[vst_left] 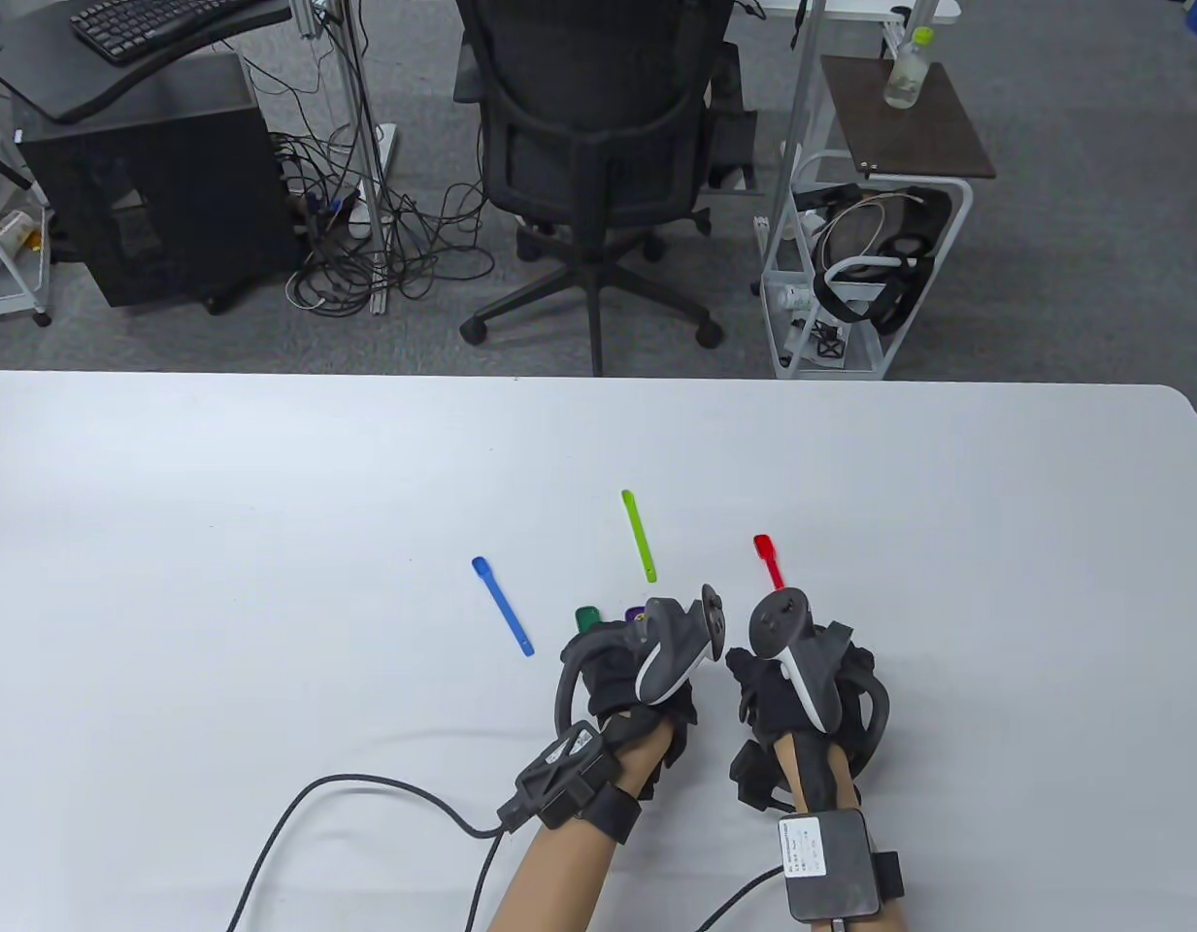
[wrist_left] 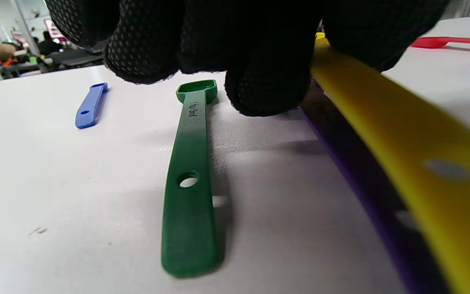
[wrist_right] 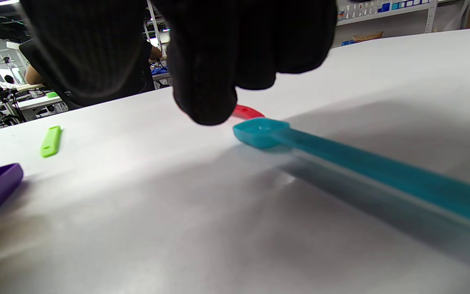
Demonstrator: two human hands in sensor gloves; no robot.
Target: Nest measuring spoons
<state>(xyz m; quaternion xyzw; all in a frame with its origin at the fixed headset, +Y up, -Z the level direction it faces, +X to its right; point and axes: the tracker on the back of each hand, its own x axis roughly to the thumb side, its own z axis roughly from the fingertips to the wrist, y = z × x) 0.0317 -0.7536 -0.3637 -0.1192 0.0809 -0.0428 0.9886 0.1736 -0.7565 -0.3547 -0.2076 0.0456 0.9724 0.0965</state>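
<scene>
White table (vst_left: 268, 505): blue spoon (vst_left: 502, 605), lime spoon (vst_left: 639, 535) and red spoon (vst_left: 768, 560) lying apart; dark green spoon (wrist_left: 189, 179) flat beside the left hand (vst_left: 637, 670). Left hand holds yellow spoon (wrist_left: 402, 139) over purple spoon (wrist_left: 365, 179); right hand (vst_left: 802, 680) hovers curled over teal spoon (wrist_right: 341, 159), grip cannot be told.

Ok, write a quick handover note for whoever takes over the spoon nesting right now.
Left hand: holds the yellow spoon over the purple spoon; not seated yet, as far as shows.
Right hand: fingers hover above the teal spoon; grip unclear.
Loose on the table: dark green spoon, blue spoon, lime spoon, red spoon.
Done: no finished nest visible.
Left: nest all seven spoons.
</scene>
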